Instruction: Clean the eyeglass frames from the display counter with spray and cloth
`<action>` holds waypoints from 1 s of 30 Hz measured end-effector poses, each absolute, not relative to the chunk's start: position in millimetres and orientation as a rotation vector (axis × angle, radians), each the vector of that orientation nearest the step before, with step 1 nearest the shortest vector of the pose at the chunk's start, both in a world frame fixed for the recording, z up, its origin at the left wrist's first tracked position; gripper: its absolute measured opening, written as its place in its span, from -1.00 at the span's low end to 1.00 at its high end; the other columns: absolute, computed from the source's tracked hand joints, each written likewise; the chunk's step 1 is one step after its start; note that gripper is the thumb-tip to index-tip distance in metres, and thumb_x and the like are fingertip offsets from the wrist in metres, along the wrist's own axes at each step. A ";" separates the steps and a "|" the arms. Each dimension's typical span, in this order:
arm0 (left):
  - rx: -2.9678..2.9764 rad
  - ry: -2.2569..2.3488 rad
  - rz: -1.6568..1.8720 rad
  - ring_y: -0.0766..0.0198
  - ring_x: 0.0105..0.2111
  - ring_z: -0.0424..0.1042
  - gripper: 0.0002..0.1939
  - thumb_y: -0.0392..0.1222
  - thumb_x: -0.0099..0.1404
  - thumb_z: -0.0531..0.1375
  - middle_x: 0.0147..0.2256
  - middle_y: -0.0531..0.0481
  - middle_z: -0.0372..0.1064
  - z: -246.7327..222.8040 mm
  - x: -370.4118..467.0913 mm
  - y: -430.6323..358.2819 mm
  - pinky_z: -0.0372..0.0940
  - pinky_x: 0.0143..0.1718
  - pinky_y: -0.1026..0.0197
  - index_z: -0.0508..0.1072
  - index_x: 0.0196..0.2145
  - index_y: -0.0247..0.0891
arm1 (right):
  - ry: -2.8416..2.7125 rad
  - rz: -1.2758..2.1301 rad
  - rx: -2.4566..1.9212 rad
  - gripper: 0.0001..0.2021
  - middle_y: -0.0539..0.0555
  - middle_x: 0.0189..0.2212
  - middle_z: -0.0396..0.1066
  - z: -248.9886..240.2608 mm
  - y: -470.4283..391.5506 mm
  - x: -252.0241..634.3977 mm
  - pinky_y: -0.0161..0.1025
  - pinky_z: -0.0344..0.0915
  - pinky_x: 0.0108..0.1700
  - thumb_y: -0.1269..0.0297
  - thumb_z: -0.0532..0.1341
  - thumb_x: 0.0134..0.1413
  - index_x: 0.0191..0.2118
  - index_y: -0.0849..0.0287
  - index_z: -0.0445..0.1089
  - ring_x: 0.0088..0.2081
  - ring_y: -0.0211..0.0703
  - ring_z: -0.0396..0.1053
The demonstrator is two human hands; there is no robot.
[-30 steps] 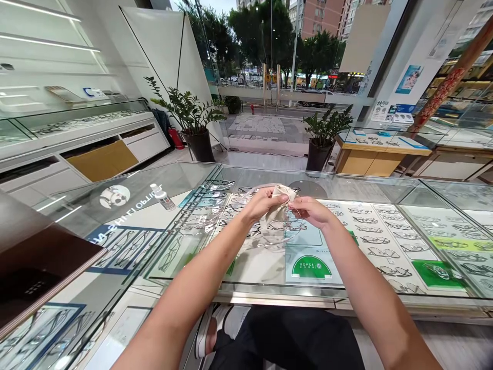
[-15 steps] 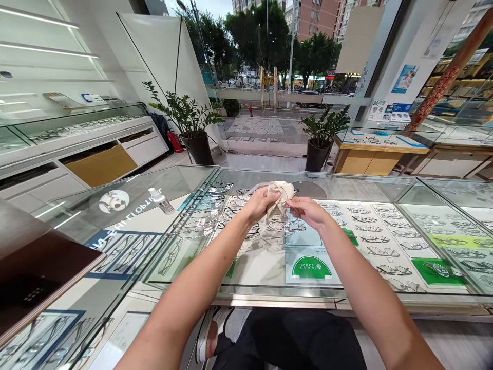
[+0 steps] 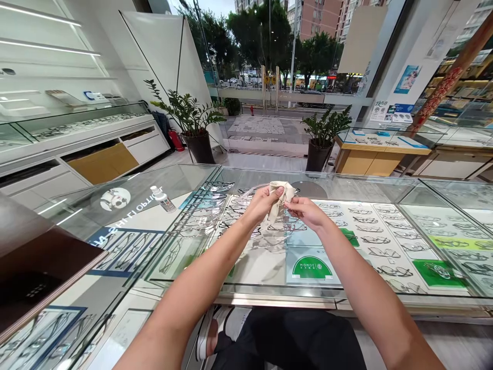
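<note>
One camera was worn on the head. It looked out and down over the bench (image 3: 269,299), from just behind its near edge. The arms (image 3: 192,277) came in from the bottom, close by, and reached near the middle, at the cloth (image 3: 285,191). The legs (image 3: 285,334) showed low down, almost straight below. The wide view reached past the bench to the door (image 3: 264,88) and street (image 3: 254,123).

The wearer's body, seen from above. The left forearm (image 3: 192,280) and right forearm (image 3: 358,277) are bare, as are the left hand (image 3: 264,203) and right hand (image 3: 308,210). Trousers (image 3: 296,336): plain black cloth, softly creased. Shoe (image 3: 234,319): white, with a dark line near its edge; a bare ankle (image 3: 212,336) shows beside the trouser leg.
</note>
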State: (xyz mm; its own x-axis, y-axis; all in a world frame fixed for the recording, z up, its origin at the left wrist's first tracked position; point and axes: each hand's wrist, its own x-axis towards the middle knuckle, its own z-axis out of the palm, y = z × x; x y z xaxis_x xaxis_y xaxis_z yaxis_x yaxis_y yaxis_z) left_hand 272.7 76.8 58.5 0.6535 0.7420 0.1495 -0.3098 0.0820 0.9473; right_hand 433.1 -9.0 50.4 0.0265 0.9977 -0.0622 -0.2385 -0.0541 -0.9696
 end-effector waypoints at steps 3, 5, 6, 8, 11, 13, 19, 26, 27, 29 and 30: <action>1.280 0.409 0.814 0.28 -0.49 0.42 -0.42 0.31 0.19 0.43 -0.43 -0.03 0.51 57.7 271.1 79.6 0.32 -0.40 0.24 0.54 -0.27 -0.34 | -0.922 1.325 -1.065 -0.52 -0.02 -0.48 0.45 47.9 -7.2 433.6 -0.25 0.05 -0.35 -0.06 0.66 -0.38 -0.44 0.17 0.56 -0.45 -0.33 0.18; 1.282 0.373 0.774 0.24 -0.42 0.47 -0.44 0.28 0.20 0.43 -0.38 -0.07 0.54 58.0 268.2 81.9 0.37 -0.31 0.21 0.55 -0.24 -0.35 | -0.874 1.336 -1.051 -0.53 0.01 -0.43 0.50 47.0 -6.2 436.3 -0.25 0.10 -0.33 -0.02 0.66 -0.38 -0.40 0.18 0.58 -0.43 -0.32 0.24; 1.276 0.353 0.750 0.22 -0.38 0.50 -0.45 0.25 0.19 0.46 -0.34 -0.08 0.56 58.5 266.5 82.7 0.39 -0.25 0.19 0.56 -0.21 -0.35 | -0.853 1.341 -1.043 -0.53 0.02 -0.40 0.52 46.8 -5.9 438.1 -0.24 0.12 -0.32 0.00 0.66 -0.37 -0.37 0.18 0.59 -0.42 -0.32 0.26; 1.267 0.317 0.702 0.17 -0.28 0.54 -0.46 0.14 0.15 0.51 -0.24 -0.12 0.59 60.2 263.4 83.3 0.41 -0.15 0.17 0.57 -0.11 -0.34 | -0.823 1.357 -1.029 -0.53 0.02 -0.38 0.54 46.6 -5.5 441.6 -0.24 0.14 -0.32 0.03 0.67 -0.37 -0.35 0.19 0.61 -0.42 -0.32 0.28; 1.282 0.282 0.665 0.16 -0.24 0.55 -0.43 0.03 0.11 0.55 -0.18 -0.15 0.60 61.7 262.1 82.0 0.40 -0.13 0.19 0.57 -0.03 -0.34 | -0.809 1.388 -1.025 -0.53 0.02 -0.40 0.53 46.0 -5.2 444.1 -0.25 0.15 -0.34 0.03 0.69 -0.40 -0.38 0.20 0.60 -0.44 -0.34 0.26; 1.287 0.281 0.680 0.18 -0.30 0.55 -0.44 0.06 0.10 0.56 -0.23 -0.14 0.60 60.9 264.2 80.8 0.39 -0.19 0.20 0.57 -0.08 -0.35 | -0.815 1.389 -1.035 -0.53 0.02 -0.42 0.52 44.8 -5.2 442.5 -0.26 0.14 -0.36 0.04 0.69 -0.42 -0.42 0.21 0.58 -0.45 -0.35 0.25; 1.277 0.417 0.810 0.26 -0.54 0.42 -0.41 0.35 0.13 0.45 -0.52 -0.02 0.49 54.3 272.7 81.8 0.31 -0.42 0.23 0.54 -0.33 -0.31 | -0.875 1.401 -1.045 -0.53 0.05 -0.41 0.53 42.8 -6.5 428.8 -0.25 0.10 -0.36 0.02 0.68 -0.37 -0.40 0.23 0.58 -0.45 -0.34 0.25; 1.171 0.286 0.687 0.12 -0.31 0.59 -0.40 0.08 0.06 0.57 -0.28 -0.13 0.61 62.0 267.5 79.2 0.44 -0.21 0.15 0.59 -0.06 -0.34 | -0.769 1.430 -0.969 -0.48 -0.02 -0.49 0.43 49.4 -8.5 437.6 -0.26 0.13 -0.38 0.02 0.71 -0.47 -0.40 0.19 0.55 -0.46 -0.32 0.25; 1.177 0.279 0.684 0.15 -0.31 0.59 -0.40 0.03 0.04 0.59 -0.27 -0.12 0.61 62.2 267.5 78.4 0.44 -0.20 0.16 0.59 -0.05 -0.35 | -0.771 1.438 -0.970 -0.47 -0.03 -0.50 0.42 49.4 -8.4 439.3 -0.26 0.13 -0.38 0.01 0.71 -0.47 -0.39 0.19 0.55 -0.46 -0.33 0.24; 1.181 0.295 0.721 0.20 -0.35 0.57 -0.41 -0.01 0.02 0.60 -0.30 -0.09 0.60 59.8 269.5 77.9 0.44 -0.22 0.19 0.59 -0.07 -0.35 | -0.784 1.453 -0.974 -0.47 -0.05 -0.53 0.38 47.9 -7.8 440.5 -0.27 0.12 -0.38 -0.02 0.70 -0.42 -0.39 0.20 0.55 -0.47 -0.34 0.22; 1.173 0.314 0.753 0.23 -0.38 0.55 -0.41 0.00 0.02 0.60 -0.31 -0.07 0.60 57.4 271.2 78.1 0.43 -0.25 0.21 0.59 -0.08 -0.35 | -0.794 1.456 -0.978 -0.48 -0.06 -0.54 0.36 46.6 -7.3 440.0 -0.28 0.11 -0.39 -0.03 0.69 -0.39 -0.38 0.20 0.55 -0.48 -0.35 0.22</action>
